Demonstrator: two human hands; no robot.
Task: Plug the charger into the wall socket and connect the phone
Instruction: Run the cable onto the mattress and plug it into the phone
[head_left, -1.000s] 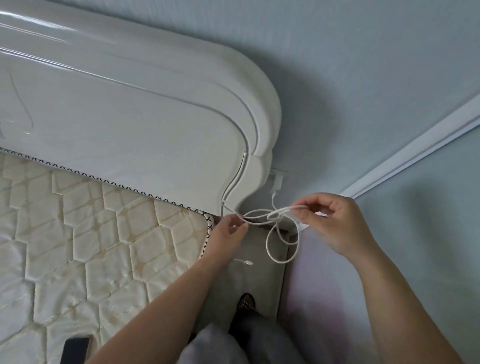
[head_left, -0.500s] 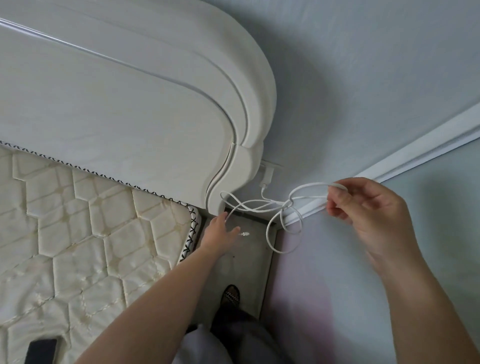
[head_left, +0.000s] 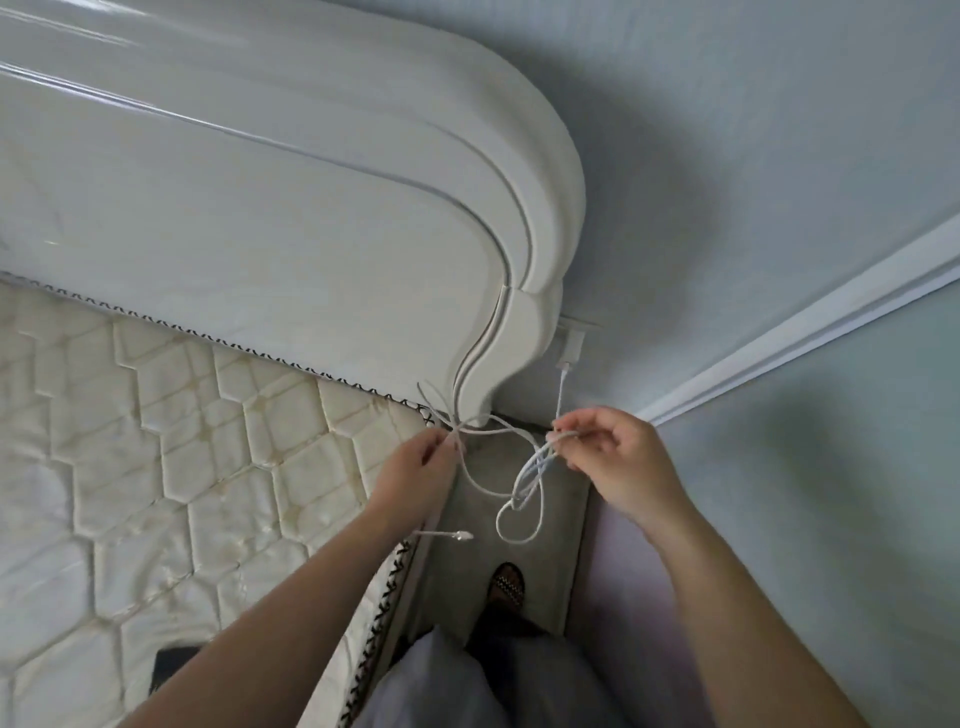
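**Both hands pinch a tangled cable below the plugged-in charger**

The right hand's fingers are closed on a bunch of white cable just below the charger. The left hand pinches another strand, lower left of the charger — its fingertips are hidden behind the hand. Loops hang between the hands, and the free connector dangles beneath. The charger sits in a wall socket half hidden by the headboard. Far lower left, the phone lies on the mattress — partly covered by the forearm.

Head view, steeply downward, seemingly close.
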